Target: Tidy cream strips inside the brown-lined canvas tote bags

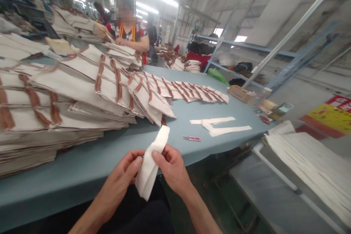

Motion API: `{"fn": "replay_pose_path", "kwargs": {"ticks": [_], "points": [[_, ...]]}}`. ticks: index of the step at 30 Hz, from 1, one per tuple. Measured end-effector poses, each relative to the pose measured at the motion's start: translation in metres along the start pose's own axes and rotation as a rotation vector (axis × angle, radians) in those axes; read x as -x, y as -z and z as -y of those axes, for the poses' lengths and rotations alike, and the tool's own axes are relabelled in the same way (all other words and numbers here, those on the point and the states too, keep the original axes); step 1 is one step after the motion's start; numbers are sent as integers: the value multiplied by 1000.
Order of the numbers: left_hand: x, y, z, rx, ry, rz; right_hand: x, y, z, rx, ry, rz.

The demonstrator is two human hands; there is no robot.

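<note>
A blue-green tabletop (85, 168) stretches through a busy workroom, loaded along its left side with a deep pile of cream fabric pieces (79, 84) trimmed in brown. Beyond the pile, an overlapping row of similar pieces (192, 90) runs toward the far right corner. Nearer the front edge, a few flat white strips (230, 130) lie loosely across one another.

In the foreground, a person's two bare hands hold a folded white cloth (149, 170) just off the tabletop's near edge, its upper end slanting away toward the pile. The right hand (174, 170) grips it firmly, thumb pressed flat on the front face. The left hand (122, 175) pinches the opposite edge lower down, though the cloth hides how far those fingers reach behind it.

The cloth looks light and soft, with enough body in its layers to stand out from the grip rather than flop. It seems hard to damage but easy to crease, and its folds could slide apart if pinched by one layer only. The best hold appears to be across the middle, thumb in front and fingers behind, all layers caught together, with the second hand steadying an edge.

Smallest of all, pink-handled snips (194, 139) rest on the tabletop, near the strips and clear of both hands.
</note>
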State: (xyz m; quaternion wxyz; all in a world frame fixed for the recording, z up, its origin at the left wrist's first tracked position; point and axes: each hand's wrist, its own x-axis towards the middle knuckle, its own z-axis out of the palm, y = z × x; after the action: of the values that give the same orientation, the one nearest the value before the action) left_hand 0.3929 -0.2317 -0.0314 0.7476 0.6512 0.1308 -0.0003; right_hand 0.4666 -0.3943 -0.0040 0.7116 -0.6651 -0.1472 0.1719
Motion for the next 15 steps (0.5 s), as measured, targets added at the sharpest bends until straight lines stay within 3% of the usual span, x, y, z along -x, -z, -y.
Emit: {"fn": "replay_pose_path", "kwargs": {"ticks": [6, 9, 15], "points": [[30, 5, -27, -108, -124, 93, 21, -9, 34, 320, 156, 57], [40, 5, -29, -153, -147, 19, 26, -18, 40, 493, 229, 63], [51, -4, -6, -25, -116, -143, 29, -37, 46, 866, 305, 10]]}}
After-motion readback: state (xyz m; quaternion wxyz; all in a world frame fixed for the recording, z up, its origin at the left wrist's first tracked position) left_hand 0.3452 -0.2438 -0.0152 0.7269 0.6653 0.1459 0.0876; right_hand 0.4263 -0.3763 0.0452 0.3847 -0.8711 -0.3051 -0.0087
